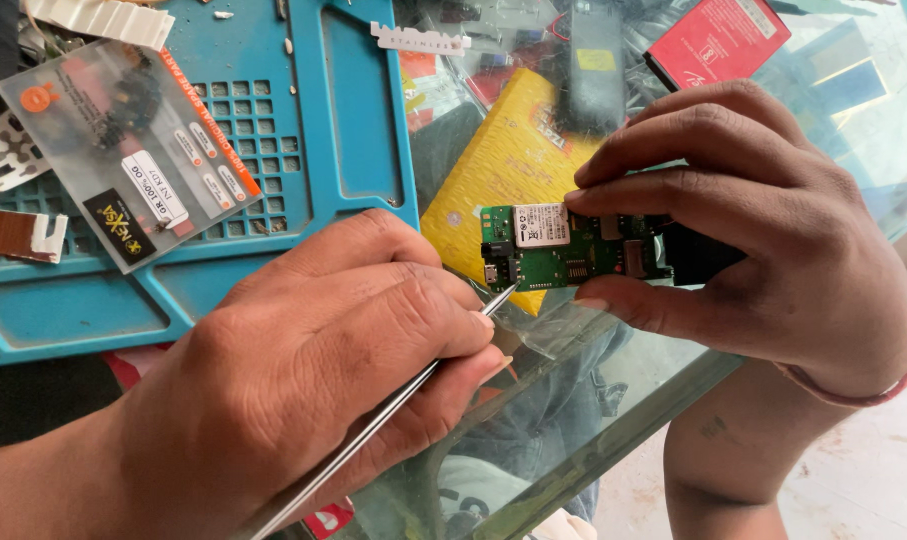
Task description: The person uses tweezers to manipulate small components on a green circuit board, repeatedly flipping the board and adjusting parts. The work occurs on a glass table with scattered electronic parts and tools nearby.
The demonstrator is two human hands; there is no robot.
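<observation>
Left hand [313,360] is closed around thin metal tweezers [393,405], tip set at the corner of a green circuit board [563,250]. Board is pinched by right hand [763,230] fingers above the glass table [613,400]. Probing step judged underway; a steady tip is needed. Blue mat [353,100] lies beyond.

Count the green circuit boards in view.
1: the small green circuit board pinched in the right hand, with the left hand's thin metal tool at its lower-left corner. Clutter may hide others.
</observation>
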